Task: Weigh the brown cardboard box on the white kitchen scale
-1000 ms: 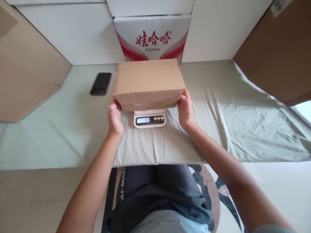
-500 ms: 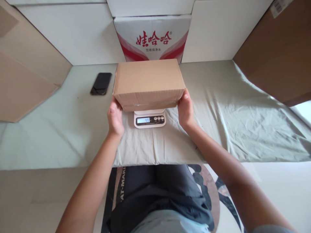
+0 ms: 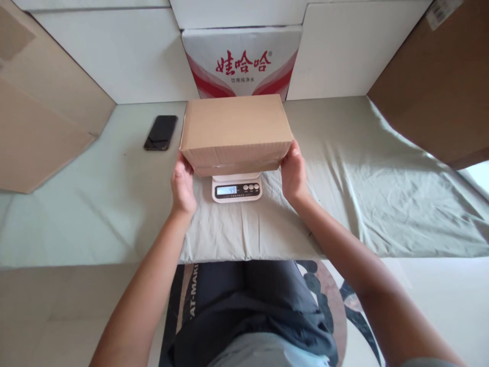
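Note:
A closed brown cardboard box [image 3: 237, 122] sits over a small white digital kitchen scale [image 3: 237, 199], covering the weighing plate. The scale's lit display reads 49, with three round buttons beside it. My left hand [image 3: 183, 186] grips the box at its lower left front corner, and my right hand [image 3: 293, 173] grips the lower right front corner. Most of my fingertips are hidden behind or under the box's sides. Whether the box's full weight rests on the scale, I cannot tell.
A black phone [image 3: 161, 132] lies left of the box on the green cloth [image 3: 328, 214]. Behind stands a white and red carton [image 3: 244, 43] with Chinese lettering. Large brown cardboard boxes flank the table at left [image 3: 42, 117] and right [image 3: 439, 92].
The whole view has shifted very slightly. Both hands keep the same hold on the box, and the display still reads 49.

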